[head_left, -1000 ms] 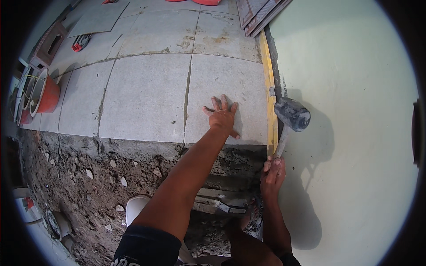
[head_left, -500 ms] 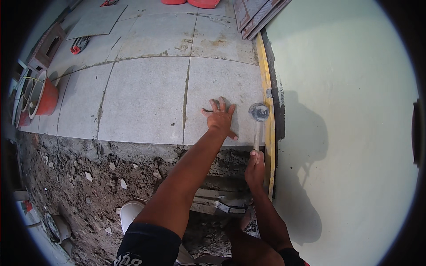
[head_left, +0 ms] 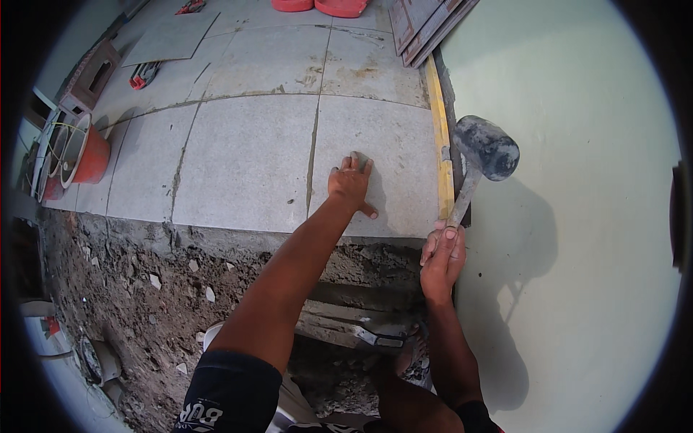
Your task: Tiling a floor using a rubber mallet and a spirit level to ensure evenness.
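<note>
My left hand (head_left: 349, 184) lies flat on a large grey floor tile (head_left: 404, 173), its fingers out and thumb apart, holding nothing. My right hand (head_left: 444, 254) is wrapped round the pale handle of a rubber mallet (head_left: 488, 148). The mallet's dark head, smeared with grey, is raised and overlaps the pale wall from here. Along the tile's right edge, beside the wall, runs a long yellow bar like a spirit level (head_left: 439, 130). My right hand covers the area by the bar's near end.
Rough mortar and soil (head_left: 137, 289) with tile chips lie below the tiles' front edge. An orange bucket (head_left: 92, 155) stands at left, near a loose tile (head_left: 172, 40) and a red-and-black tool (head_left: 144, 75). Boxes or panels (head_left: 433, 25) lean against the pale green wall (head_left: 577, 216).
The mallet has come up off the tile's right side and swung right, nearer to me, with my right hand. My left hand stays on the tile, its fingers slightly closer together.
</note>
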The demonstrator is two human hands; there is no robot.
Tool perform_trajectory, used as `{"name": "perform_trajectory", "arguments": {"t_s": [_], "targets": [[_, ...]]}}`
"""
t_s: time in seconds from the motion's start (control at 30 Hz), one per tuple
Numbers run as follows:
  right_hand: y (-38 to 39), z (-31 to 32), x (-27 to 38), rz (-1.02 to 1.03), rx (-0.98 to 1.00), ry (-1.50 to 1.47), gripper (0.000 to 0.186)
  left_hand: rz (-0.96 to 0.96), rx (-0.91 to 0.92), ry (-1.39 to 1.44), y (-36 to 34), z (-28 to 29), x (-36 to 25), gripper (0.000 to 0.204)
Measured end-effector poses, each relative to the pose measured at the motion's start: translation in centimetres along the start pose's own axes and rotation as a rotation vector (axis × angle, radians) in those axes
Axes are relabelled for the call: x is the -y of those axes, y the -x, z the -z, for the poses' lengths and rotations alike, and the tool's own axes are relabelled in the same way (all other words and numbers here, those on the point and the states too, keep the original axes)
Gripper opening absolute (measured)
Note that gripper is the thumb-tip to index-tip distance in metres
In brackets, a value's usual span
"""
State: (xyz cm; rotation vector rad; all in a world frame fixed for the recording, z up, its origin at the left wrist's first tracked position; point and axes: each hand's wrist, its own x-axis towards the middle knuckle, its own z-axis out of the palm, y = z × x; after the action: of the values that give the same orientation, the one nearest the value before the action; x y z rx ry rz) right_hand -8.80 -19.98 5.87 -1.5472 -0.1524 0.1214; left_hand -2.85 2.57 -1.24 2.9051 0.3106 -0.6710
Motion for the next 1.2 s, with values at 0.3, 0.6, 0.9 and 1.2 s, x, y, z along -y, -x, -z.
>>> {"name": "perform_trajectory", "arguments": {"t_s": [0.3, 0.6, 0.9, 1.2], "targets": [[-4.2, -0.9, -8.4, 0.075, 0.108, 0.826, 0.036, 0.081, -0.028, -0.005, 0.8, 0.7, -0.2, 0.143], [-4.2, -1.7, -8.3, 0.112, 0.13, 0.831, 0.035, 0.066, -0.042, -0.021, 1.0, 0.4, 0.0, 0.143], [-6.1, -3.6, -9.5, 0.186, 0.079, 0.799, 0.041, 0.055, -0.061, -0.015, 1.0, 0.4, 0.4, 0.142], [-10.0, -6.1, -3.8, 0.191, 0.102, 0.609, 0.041, 0.046, -0.064, -0.006, 1.1, 0.7, 0.4, 0.14]]}}
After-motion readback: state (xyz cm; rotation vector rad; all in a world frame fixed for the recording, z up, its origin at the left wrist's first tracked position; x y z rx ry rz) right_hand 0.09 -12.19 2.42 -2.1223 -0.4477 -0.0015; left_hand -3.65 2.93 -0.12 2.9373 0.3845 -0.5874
